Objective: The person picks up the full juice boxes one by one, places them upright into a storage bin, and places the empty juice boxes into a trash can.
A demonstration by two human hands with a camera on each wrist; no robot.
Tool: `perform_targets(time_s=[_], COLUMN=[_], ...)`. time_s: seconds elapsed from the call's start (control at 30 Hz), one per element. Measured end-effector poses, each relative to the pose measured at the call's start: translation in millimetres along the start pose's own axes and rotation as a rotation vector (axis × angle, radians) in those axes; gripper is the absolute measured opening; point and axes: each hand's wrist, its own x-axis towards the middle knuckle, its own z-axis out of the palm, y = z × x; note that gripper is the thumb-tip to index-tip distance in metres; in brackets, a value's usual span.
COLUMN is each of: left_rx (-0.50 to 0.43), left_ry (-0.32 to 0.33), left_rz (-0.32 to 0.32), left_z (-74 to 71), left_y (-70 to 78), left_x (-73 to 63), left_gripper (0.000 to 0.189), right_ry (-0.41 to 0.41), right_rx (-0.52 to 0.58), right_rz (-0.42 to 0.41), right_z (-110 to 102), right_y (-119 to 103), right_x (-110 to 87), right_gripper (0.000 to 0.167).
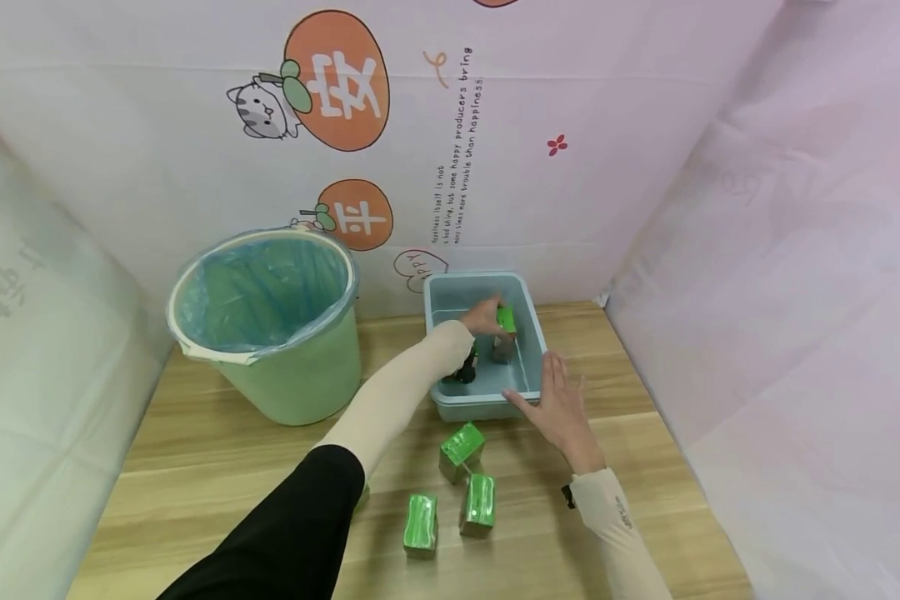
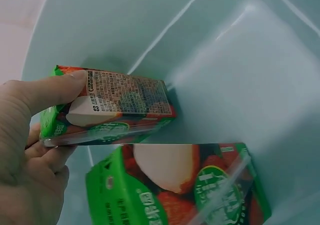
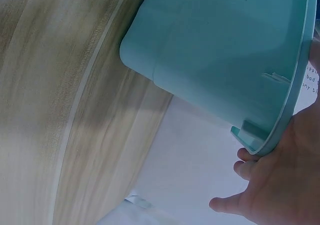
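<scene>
Inside a light blue plastic bin [image 1: 476,407], my left hand [image 1: 483,318] holds a small drink carton [image 2: 130,92] with a green top and printed sides. In the left wrist view the thumb lies on the carton's printed side and the other fingers are around its far side. Close beside it is a second drink carton [image 2: 185,185], with a clear straw along its side. My right hand [image 1: 562,412] touches the bin's near right corner, fingers along the rim and thumb spread. From the right wrist view, the hand [image 3: 290,170] meets the bin's rim [image 3: 285,120].
Three more green-topped cartons stand on the wooden table in front of the bin: one [image 1: 462,450], another [image 1: 478,504] and a third [image 1: 421,525]. A green object [image 1: 362,497] is mostly hidden behind the left arm. A green bucket [image 1: 307,375] with a blue liner stands left.
</scene>
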Motion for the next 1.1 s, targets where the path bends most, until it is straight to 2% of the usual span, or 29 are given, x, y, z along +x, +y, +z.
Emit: perform_targets(time_s=[0.23,0.53,0.73,0.83,1.0,1.1], left_rx=[0.003,0.009,0.038,0.063,0.113,0.092], left_ry=[-0.035,-0.03,-0.034,-0.034,-0.014,-0.009], left_rz=[-0.018,-0.047,-0.069,-0.033,0.069,0.115], left_z=[7.7,8.6,4.9,0.1,-12.4,-21.7], left_y=[-4.7,-4.5,-4.5,-1.7,3.8,6.9], left_x=[0.5,-1.1,-7.5,-11.4,-17.0,-19.5], left_gripper=[0.073,0.08,0.096,0.099,0.098,0.097], right_ry=[0.004,-0.001,-0.005,-0.004,-0.009,-0.011], right_rx=[0.016,-0.007,0.003,-0.001,-0.008,0.001], right_rz=[0.009,0.003,0.001,0.009,0.01,0.004], right_z=[-1,-1,1,2,1,1], right_y=[-1,-1,-1,-1,0,0], right_x=[-2.4,0.5,0.0,-0.9,0.0,2.3], right_gripper=[0.112,0.113,0.112,0.112,0.112,0.112])
